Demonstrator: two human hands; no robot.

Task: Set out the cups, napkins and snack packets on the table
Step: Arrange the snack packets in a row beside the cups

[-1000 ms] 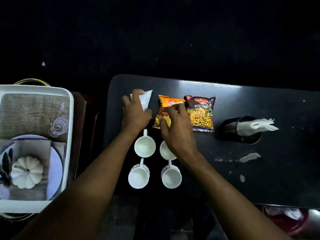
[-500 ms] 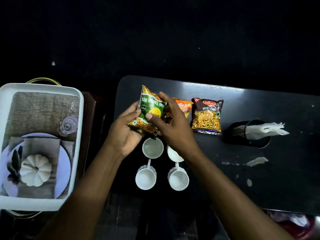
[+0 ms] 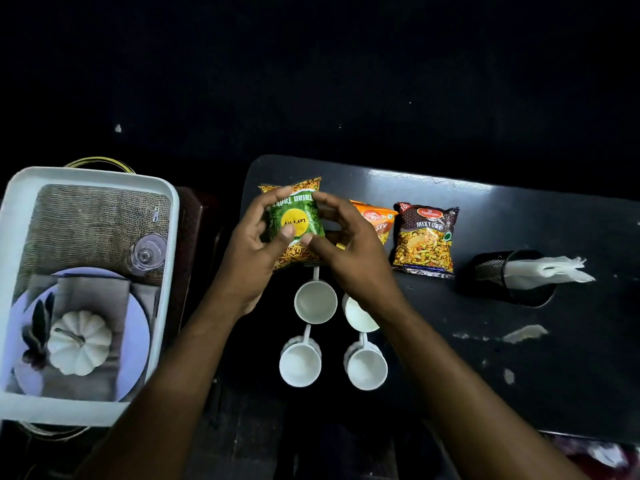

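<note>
A green snack packet point(image 3: 295, 216) with a yellow circle is held over the far left of the dark table point(image 3: 519, 358). My left hand point(image 3: 254, 251) grips its left side and my right hand point(image 3: 349, 251) its right side. To the right lie an orange packet point(image 3: 375, 220), partly hidden by my right hand, and a brown "Mixture" packet point(image 3: 424, 237). Several white cups stand in two rows below my hands, among them the front left cup point(image 3: 300, 363) and front right cup point(image 3: 366, 368). White napkins point(image 3: 547, 271) stick out of a black mesh holder point(image 3: 498, 275).
A white tray point(image 3: 166, 237) stands left of the table with a burlap mat, an upturned glass point(image 3: 148, 254), a plate, a grey cloth and a white pumpkin point(image 3: 79, 341). Pale scuffs mark the table at the right. Beyond the table's far edge all is dark.
One second ago my left hand held a white napkin and my right touched the orange packet. Now both hands hold the green packet, turned more upright and moved a little farther from me.
</note>
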